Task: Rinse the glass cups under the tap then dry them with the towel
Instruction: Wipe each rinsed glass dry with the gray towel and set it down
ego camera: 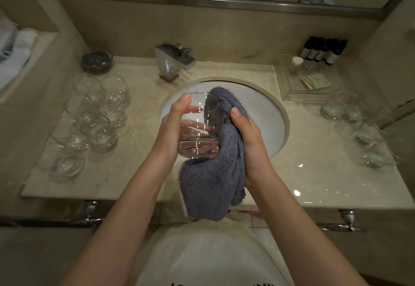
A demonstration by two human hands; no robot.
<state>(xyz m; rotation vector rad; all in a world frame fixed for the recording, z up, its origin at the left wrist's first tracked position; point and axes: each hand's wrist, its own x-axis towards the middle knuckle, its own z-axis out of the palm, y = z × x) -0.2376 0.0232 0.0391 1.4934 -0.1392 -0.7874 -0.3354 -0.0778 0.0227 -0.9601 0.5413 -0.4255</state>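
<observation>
- left hand [174, 126]: fingers curled round a clear round-bellied glass cup [198, 126], thumb up near the rim, other fingers seen through the glass on its far side; firm grip
- glass cup held above the near edge of the white oval sink basin [267, 115], tilted, mouth pointing away and up, thick base toward the person
- right hand [249, 144]: fingers wrapped round a bunched blue-grey terry towel [213, 186], thumb lying on top of the cloth; clamped on it
- towel pressed against the right side of the cup, one fold rising past the rim at the mouth, the rest hanging below both hands over the counter edge
- cup sits between the two hands, left fingers on its left wall, towel-covered right fingers on its right
- cluster of clear glass cups [96, 115] on the beige marble counter [134, 173] left of the basin, touching each other
- second group of clear glasses [359, 126] right of the basin; upright or inverted, cannot tell, blurred
- square chrome tap [174, 62] behind the basin
- row of small dark bottles [323, 49] at back right, clear tray [307, 85] just in front
- small dark dish [97, 59] at back left
</observation>
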